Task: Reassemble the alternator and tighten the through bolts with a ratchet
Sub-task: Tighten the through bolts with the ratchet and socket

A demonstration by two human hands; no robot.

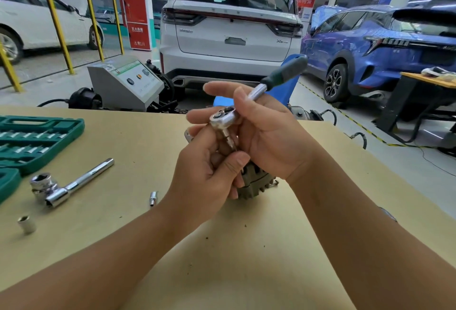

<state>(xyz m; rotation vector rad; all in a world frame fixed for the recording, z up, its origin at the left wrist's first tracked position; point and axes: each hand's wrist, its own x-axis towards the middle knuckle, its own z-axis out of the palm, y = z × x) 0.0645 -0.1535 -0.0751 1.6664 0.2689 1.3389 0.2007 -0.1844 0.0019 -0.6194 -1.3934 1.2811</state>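
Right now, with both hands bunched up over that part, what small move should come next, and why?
Probably swing the ratchet handle a short stroke. Its head sits atop the alternator with the bit pointing down, the right hand grips the shank, and the left hand steadies the bit.

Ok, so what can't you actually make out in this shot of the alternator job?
Head view only:
- Alternator: mostly hidden behind the left hand and right hand.
- Through bolt and socket under the ratchet: covered by fingers, so seating is unclear.
- Socket case: cut off by the left edge; size markings too small.
- Ratchet handle tip: blurred.
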